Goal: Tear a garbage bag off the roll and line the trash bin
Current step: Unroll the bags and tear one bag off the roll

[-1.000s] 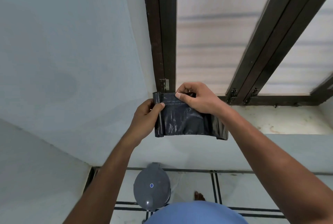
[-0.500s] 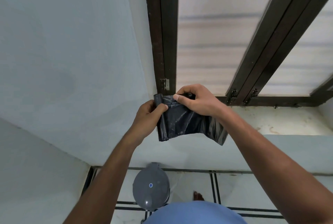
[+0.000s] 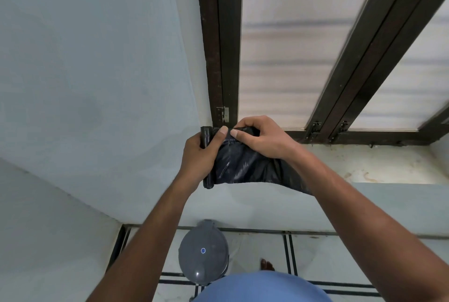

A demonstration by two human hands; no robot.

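I hold a black garbage bag roll (image 3: 206, 136) upright at chest height in front of the window. My left hand (image 3: 201, 155) is wrapped around the roll, thumb up at its top edge. An unrolled black bag (image 3: 245, 168) spreads to the right from the roll. My right hand (image 3: 262, 138) pinches the bag's top edge right beside my left thumb. The bag's right end hangs behind my right wrist. A grey round trash bin (image 3: 202, 253) with its lid closed stands on the floor below.
A dark-framed window (image 3: 228, 46) with frosted panes fills the upper right above a stained sill (image 3: 364, 168). Pale walls meet in a corner at the left. The tiled floor (image 3: 315, 260) has dark lines, and a bare foot (image 3: 266, 265) shows beside the bin.
My hands have come together at the top of the bag, thumbs now almost touching. The bag's top edge has bunched, and the roll has shifted slightly left.
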